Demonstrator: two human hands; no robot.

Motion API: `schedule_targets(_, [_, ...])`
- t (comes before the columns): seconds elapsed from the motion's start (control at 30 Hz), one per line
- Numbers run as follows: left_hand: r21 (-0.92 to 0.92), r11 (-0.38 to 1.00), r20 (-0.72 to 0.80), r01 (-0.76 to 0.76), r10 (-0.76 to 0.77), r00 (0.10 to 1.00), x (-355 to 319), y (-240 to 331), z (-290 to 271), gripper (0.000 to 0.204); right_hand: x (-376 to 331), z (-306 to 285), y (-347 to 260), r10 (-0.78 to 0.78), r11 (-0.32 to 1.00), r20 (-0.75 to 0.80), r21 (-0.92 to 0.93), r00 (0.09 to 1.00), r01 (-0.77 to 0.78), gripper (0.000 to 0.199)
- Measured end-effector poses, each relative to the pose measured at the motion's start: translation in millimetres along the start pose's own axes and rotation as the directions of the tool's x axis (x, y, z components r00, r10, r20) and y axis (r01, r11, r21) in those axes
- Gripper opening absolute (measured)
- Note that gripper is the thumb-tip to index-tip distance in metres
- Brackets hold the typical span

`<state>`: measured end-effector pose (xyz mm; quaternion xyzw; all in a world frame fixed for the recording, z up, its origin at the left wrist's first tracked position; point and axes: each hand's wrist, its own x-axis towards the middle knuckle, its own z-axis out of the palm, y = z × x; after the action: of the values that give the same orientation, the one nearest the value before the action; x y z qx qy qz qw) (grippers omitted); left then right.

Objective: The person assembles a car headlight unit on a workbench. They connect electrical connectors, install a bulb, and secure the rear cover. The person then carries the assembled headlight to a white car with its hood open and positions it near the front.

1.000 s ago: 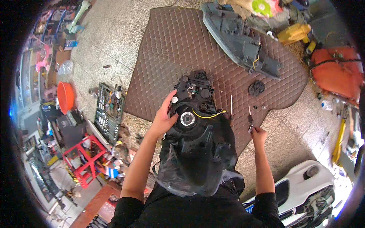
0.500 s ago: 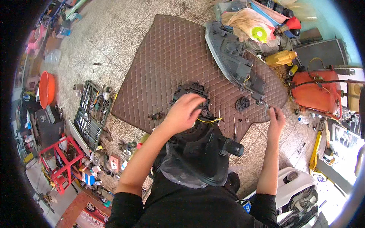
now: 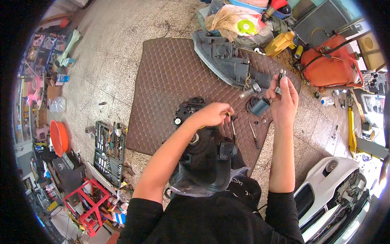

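Note:
A black car headlight housing (image 3: 205, 156) rests on my lap above a brown quilted mat (image 3: 170, 77). My left hand (image 3: 213, 114) hovers over its back with fingers pinched together near yellow wires; what it pinches is too small to tell. My right hand (image 3: 284, 97) is raised over the mat and grips a small dark bulb-like part (image 3: 279, 77) at its fingertips. A round black cap (image 3: 260, 106) and thin screwdrivers (image 3: 252, 134) lie on the mat just below that hand.
A second grey headlight (image 3: 227, 61) lies at the mat's far edge. An orange machine (image 3: 331, 65) and yellow can (image 3: 280, 42) stand at right, a white car bumper (image 3: 329, 191) lower right. A socket set (image 3: 107, 152), orange basin (image 3: 59, 138) and red stand (image 3: 87, 203) sit left.
My right hand rose from the mat with the small part in its fingers. My left hand shifted right off the housing's back. The view swung leftward.

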<state>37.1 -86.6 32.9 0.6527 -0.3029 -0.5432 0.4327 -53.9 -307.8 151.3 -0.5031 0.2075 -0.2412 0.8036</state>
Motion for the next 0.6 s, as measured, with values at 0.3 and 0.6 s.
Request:
schedule_targets(0.3, [-0.627, 0.644, -0.353, -0.437, 0.265, 0.897, -143.9, 10.0, -19.8, 0.068, -17.0, 56.6, 0.3, 0.214, 0.902, 0.284, -0.426, 0.935, -0.077, 0.029])
schedule_targets(0.6, [-0.672, 0.456, -0.649, -0.584, 0.019, 0.761, -181.2, -3.1, 5.2, 0.039, -34.6, 136.0, 0.0, 0.331, 0.750, 0.548, -0.647, 0.768, 0.139, 0.026])
